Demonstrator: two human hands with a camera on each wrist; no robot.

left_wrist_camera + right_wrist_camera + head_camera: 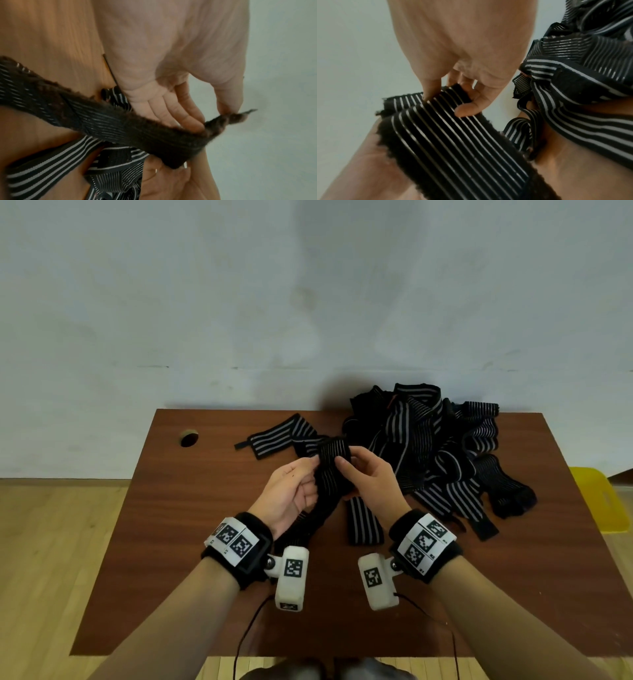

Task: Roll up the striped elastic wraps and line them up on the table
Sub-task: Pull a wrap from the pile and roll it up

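Both hands hold one striped wrap [334, 465] up above the counter [164, 508], between them. The left hand [291, 494] pinches the wrap's upper edge between thumb and fingertips [197, 121], its grip narrow, the other fingers loosely bent under the band. The right hand [368, 474] closes its grip on the same band from the other side: the thumb [429, 86] presses the striped face, and the fingers curl round the folded top end. From the hands the wrap's free length drops toward the person and trails over the counter's near part, passing under the left wrist.

To the right, near the far edge, lies a tangled pile of wraps [445, 453] (too knotted together to count). One strip [364, 520] from it lies flat just under the right hand. One more loose wrap [279, 436] lies flat behind the hands, left of the pile. A round cable hole [189, 438] is in the counter's far left. A yellow stool [603, 498] stands past the counter's right edge.
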